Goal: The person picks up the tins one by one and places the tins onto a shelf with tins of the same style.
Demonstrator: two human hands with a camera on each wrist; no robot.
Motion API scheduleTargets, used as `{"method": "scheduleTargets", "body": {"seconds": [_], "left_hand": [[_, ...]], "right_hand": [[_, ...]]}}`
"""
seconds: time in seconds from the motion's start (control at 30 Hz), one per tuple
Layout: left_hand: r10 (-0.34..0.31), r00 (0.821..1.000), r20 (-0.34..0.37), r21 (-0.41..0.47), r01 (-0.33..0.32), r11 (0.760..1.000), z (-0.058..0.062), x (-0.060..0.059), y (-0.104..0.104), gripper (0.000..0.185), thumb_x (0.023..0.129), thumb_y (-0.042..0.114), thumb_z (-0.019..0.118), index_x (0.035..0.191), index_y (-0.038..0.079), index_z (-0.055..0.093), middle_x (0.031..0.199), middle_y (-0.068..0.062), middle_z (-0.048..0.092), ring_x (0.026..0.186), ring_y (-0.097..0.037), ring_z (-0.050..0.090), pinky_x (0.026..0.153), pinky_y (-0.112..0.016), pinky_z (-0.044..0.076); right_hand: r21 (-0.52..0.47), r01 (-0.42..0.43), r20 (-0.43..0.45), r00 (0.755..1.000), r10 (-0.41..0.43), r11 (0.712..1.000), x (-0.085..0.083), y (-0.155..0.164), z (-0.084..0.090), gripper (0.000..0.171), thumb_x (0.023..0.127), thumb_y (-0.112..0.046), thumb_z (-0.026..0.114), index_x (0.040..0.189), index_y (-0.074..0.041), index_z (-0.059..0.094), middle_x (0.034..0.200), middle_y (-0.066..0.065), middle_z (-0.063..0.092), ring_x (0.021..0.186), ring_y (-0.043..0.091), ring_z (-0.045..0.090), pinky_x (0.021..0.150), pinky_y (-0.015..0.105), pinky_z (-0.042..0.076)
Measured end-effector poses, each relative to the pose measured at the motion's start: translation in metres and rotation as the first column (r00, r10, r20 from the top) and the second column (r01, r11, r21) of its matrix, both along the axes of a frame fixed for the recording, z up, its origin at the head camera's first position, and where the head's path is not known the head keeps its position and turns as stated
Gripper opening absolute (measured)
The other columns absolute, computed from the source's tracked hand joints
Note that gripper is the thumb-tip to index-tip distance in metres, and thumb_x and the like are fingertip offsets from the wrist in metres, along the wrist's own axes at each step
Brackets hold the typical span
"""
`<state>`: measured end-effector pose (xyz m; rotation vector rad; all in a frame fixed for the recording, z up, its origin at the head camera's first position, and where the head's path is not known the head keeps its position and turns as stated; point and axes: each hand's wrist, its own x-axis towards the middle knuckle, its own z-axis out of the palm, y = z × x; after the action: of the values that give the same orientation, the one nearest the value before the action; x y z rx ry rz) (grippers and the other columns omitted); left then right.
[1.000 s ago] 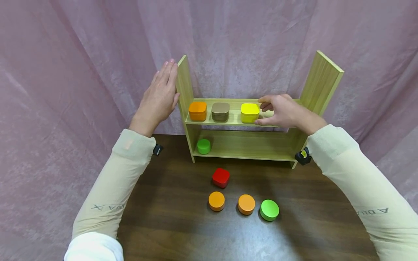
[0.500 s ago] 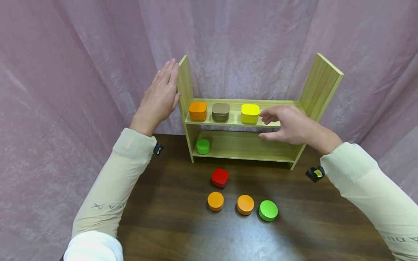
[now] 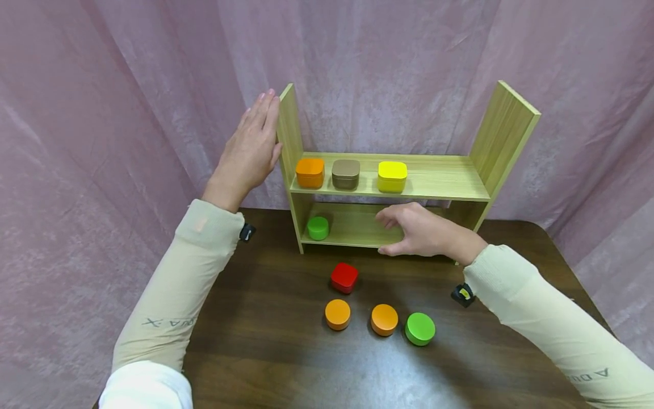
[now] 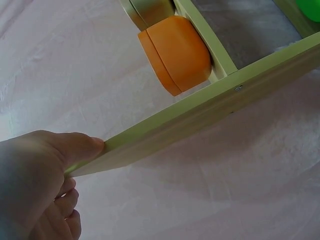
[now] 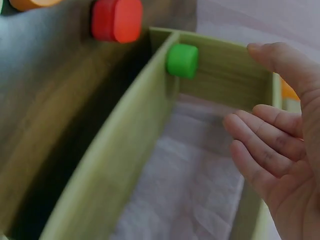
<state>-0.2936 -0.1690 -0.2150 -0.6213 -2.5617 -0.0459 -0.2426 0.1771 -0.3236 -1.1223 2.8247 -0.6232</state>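
Note:
A wooden two-tier shelf (image 3: 434, 179) stands at the back of a dark table. My left hand (image 3: 252, 145) lies flat with straight fingers against the outside of its left side panel (image 4: 210, 107), and the thumb (image 4: 75, 150) touches the panel's edge. My right hand (image 3: 403, 232) hovers in front of the lower tier with loosely curled fingers (image 5: 260, 145) and holds nothing. On the upper tier sit an orange square tin (image 3: 310, 172), a brown tin (image 3: 346, 174) and a yellow tin (image 3: 392, 176). A small green round tin (image 3: 318, 228) stands at the left end of the lower tier.
On the table in front of the shelf lie a red square tin (image 3: 344, 277), two orange round tins (image 3: 338, 314) (image 3: 384, 319) and a green round tin (image 3: 420, 329). Pink cloth hangs behind and at both sides. The table's right edge (image 3: 577, 267) shows.
My right hand left the yellow tin on the upper tier and came down and left, to the front of the lower tier. The left hand stayed on the side panel.

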Motion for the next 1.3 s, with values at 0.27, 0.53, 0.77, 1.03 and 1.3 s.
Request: {"method": "scheduleTargets", "body": {"seconds": [0.27, 0.53, 0.77, 1.03, 1.3], "left_hand": [[-0.002, 1.0, 0.009, 0.014, 0.002, 1.0, 0.0, 0.003, 0.0, 0.08, 0.105, 0.013, 0.062, 0.167, -0.003, 0.014, 0.178, -0.019, 0.014, 0.166, -0.034, 0.015, 0.136, -0.051, 0.017], [-0.005, 1.0, 0.014, 0.018, 0.005, 1.0, 0.001, 0.005, 0.002, 0.08, 0.105, 0.013, 0.062, 0.167, -0.003, 0.013, 0.178, -0.018, 0.014, 0.166, -0.033, 0.015, 0.136, -0.051, 0.018], [0.002, 1.0, 0.026, 0.015, -0.002, 1.0, 0.0, 0.006, 0.002, 0.081, 0.106, 0.013, 0.061, 0.167, -0.002, 0.012, 0.178, -0.017, 0.013, 0.166, -0.033, 0.015, 0.136, -0.05, 0.016], [-0.007, 1.0, 0.015, 0.011, 0.007, 1.0, -0.002, 0.006, 0.002, 0.081, 0.106, 0.013, 0.062, 0.167, -0.003, 0.012, 0.178, -0.018, 0.014, 0.166, -0.034, 0.015, 0.135, -0.051, 0.018], [-0.013, 1.0, 0.014, 0.016, 0.013, 1.0, 0.0, 0.006, 0.003, 0.081, 0.105, 0.013, 0.062, 0.167, -0.003, 0.013, 0.178, -0.018, 0.015, 0.166, -0.034, 0.016, 0.136, -0.05, 0.017]], "right_hand": [[0.017, -0.065, 0.097, 0.993, 0.063, 0.998, -0.004, -0.024, -0.037, 0.059, 0.088, -0.028, 0.085, 0.133, 0.006, 0.065, 0.123, 0.016, 0.074, 0.111, 0.027, 0.072, 0.101, 0.044, 0.061], [0.061, -0.081, 0.174, 0.982, 0.07, 0.995, -0.007, -0.044, -0.07, 0.06, 0.089, -0.029, 0.085, 0.134, 0.005, 0.064, 0.126, 0.016, 0.074, 0.113, 0.028, 0.072, 0.102, 0.041, 0.06], [0.095, -0.07, 0.226, 0.973, 0.047, 0.993, -0.011, -0.054, -0.095, 0.065, 0.089, -0.031, 0.085, 0.136, 0.007, 0.062, 0.126, 0.019, 0.074, 0.114, 0.029, 0.072, 0.103, 0.042, 0.06], [0.089, -0.03, 0.231, 0.973, 0.009, 0.996, -0.014, -0.06, -0.117, 0.067, 0.087, -0.031, 0.086, 0.138, 0.006, 0.061, 0.127, 0.016, 0.073, 0.115, 0.027, 0.071, 0.104, 0.041, 0.06], [0.078, -0.031, 0.17, 0.985, 0.018, 0.996, -0.015, -0.065, -0.133, 0.066, 0.084, -0.036, 0.088, 0.133, 0.002, 0.064, 0.119, 0.011, 0.073, 0.102, 0.018, 0.067, 0.094, 0.032, 0.061]]}}
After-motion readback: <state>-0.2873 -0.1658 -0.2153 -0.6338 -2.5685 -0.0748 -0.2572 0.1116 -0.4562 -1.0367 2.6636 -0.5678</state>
